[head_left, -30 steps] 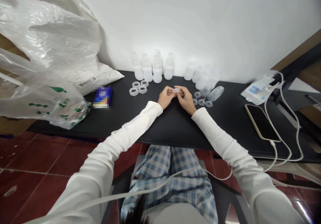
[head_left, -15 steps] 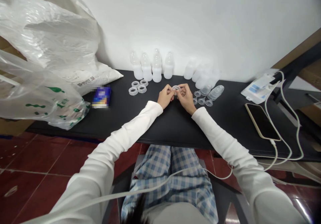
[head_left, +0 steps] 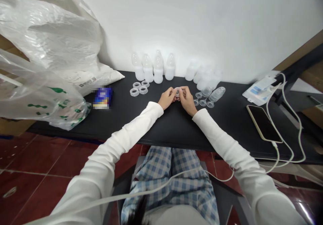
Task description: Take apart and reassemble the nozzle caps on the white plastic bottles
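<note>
My left hand [head_left: 166,98] and my right hand [head_left: 186,99] meet over the middle of the black table. Both are closed on a whitish bottle collar ring [head_left: 177,89], thumbs on top and fingers underneath. Part of the ring is covered by the fingers, and I cannot make out what fills its centre. Right of my right hand lie several clear silicone nipples [head_left: 203,102] with flat round rims. To the left, several loose collar rings [head_left: 134,91] rest together on the table.
Several capped baby bottles [head_left: 158,68] stand along the wall, and several uncapped bottles [head_left: 191,71] stand further right. Clear caps [head_left: 217,93] lie beside the nipples. A blue packet [head_left: 103,97] and plastic bags [head_left: 58,94] are at left. A phone [head_left: 263,123] with cables and a white power strip [head_left: 261,90] are at right.
The collar ring has tilted between my fingers, and its opening looks less wide. My thumbs have come closer together over it. The other things stay put.
</note>
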{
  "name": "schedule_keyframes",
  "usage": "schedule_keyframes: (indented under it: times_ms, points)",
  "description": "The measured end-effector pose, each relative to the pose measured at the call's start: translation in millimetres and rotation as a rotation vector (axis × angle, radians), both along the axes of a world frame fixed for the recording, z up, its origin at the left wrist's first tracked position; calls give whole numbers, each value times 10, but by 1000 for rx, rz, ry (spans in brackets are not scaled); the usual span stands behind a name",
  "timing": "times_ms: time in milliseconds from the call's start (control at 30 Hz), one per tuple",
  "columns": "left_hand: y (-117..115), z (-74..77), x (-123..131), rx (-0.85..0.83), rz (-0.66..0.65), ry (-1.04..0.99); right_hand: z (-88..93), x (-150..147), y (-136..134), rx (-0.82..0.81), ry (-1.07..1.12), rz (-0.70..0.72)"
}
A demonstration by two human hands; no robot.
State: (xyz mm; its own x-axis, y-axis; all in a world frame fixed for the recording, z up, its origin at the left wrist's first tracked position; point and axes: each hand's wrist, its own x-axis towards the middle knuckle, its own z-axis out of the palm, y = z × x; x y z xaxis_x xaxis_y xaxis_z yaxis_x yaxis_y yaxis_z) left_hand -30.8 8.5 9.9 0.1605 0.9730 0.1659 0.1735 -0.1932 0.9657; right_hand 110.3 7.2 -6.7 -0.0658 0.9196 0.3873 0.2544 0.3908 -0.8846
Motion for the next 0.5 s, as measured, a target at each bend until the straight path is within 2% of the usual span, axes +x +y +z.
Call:
schedule_keyframes:
  times_ms: [233, 500]
  points:
    - [-2, 9, -25, 61, 15, 153, -5, 17, -6, 14, -23, -8]
    - [-10, 29, -31, 95, 25, 219, 30, 4, -30, 22, -34, -13]
